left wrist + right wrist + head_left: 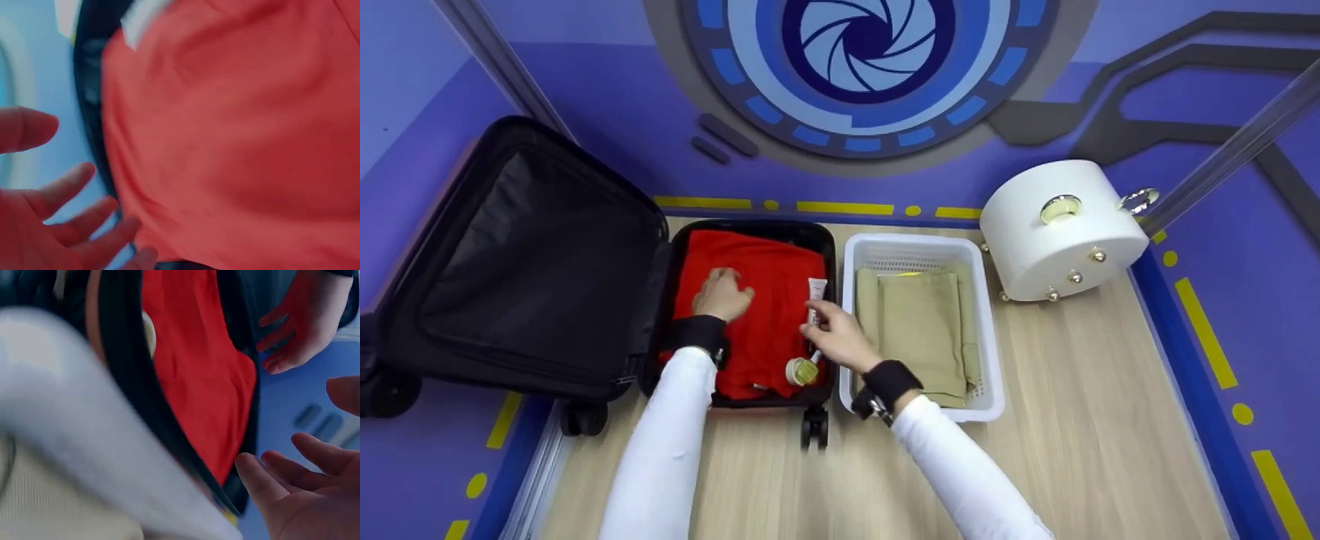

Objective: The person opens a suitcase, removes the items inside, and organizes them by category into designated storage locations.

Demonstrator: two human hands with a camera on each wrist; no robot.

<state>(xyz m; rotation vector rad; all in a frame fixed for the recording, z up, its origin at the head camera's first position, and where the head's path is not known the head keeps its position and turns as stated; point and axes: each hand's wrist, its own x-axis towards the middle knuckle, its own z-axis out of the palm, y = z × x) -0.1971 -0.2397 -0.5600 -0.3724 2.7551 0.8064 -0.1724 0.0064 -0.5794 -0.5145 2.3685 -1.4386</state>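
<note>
An opened suitcase [540, 277] holds folded red cloth [757, 307]. Over the cloth's left part is my left hand [723, 295], its fingers loosely bent with nothing held; the left wrist view shows the fingers [104, 247] spread apart. My right hand [840, 337] hovers at the suitcase's right rim, beside a white tube [817, 288] whose lower part it partly hides. In the right wrist view its fingers [261, 484] are apart and hold nothing. A small jar with a yellow-green lid [804, 372] lies tilted on the cloth's lower right corner.
Right of the suitcase stands a white plastic basket [991, 337] with folded khaki cloth [919, 322]. A white round case [1054, 225] with metal studs is at the back right. The suitcase's wheel [814, 426] juts forward over the wooden tabletop [1080, 420].
</note>
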